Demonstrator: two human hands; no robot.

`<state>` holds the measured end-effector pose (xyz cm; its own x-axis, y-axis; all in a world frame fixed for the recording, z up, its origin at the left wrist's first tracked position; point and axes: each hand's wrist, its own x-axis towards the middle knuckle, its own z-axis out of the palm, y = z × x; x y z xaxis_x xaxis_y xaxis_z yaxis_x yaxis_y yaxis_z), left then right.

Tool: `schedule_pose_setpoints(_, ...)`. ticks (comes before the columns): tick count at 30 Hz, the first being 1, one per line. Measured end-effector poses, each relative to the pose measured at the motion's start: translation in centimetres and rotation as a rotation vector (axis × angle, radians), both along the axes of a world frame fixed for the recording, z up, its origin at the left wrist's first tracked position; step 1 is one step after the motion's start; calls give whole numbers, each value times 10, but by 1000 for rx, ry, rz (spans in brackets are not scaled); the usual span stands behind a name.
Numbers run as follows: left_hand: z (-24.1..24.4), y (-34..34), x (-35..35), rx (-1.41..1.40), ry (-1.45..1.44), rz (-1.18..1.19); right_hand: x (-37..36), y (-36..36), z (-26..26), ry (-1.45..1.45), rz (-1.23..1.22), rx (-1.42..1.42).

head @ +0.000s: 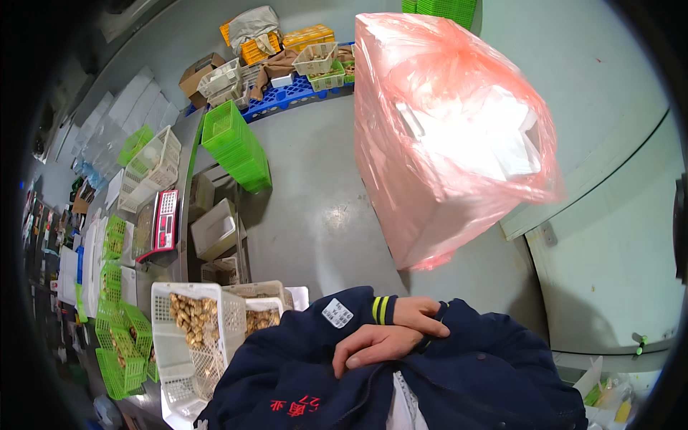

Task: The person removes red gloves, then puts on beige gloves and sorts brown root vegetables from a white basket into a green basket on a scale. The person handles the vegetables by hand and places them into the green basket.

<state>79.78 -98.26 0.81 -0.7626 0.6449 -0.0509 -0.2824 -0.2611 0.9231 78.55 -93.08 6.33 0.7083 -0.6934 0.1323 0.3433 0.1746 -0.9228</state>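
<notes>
Both arms are crossed at my waist in a dark blue jacket (290,344). My left hand (420,317) lies over the right wrist and cuff, its fingers close together. Just below it, my right hand (379,345) points left and rests against the jacket with bent fingers. Neither shows an object in it. A white sticker (337,314) with writing is on the left sleeve. Nearest on my left stands a white plastic basket (185,379) with knobbly golden-brown produce (196,320). Ahead to the right is a big white block-shaped load in pink plastic film (408,226).
A steel table (180,274) along the left holds a red weighing scale (164,220) and green baskets (126,349). Stacked green crates (239,148) stand on the floor. Behind them is a blue pallet (293,99) with baskets. A pale wall panel (602,290) rises on the right.
</notes>
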Motion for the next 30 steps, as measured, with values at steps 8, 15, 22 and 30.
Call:
schedule_pose_setpoints(8,25,-128,-47,-79,-35,494,-64,-111,12,-48,10,-83)
schedule_pose_setpoints(15,-33,-257,-53,82,-249,1235,-126,-236,62,348,-702,-507)
schedule_pose_setpoints(22,-108,-416,-38,-589,-77,1119,-340,-337,68,391,-1602,-316)
schedule_pose_setpoints(30,-154,-562,-155,-1416,1394,1264,-541,-293,12,-12,-2276,451)
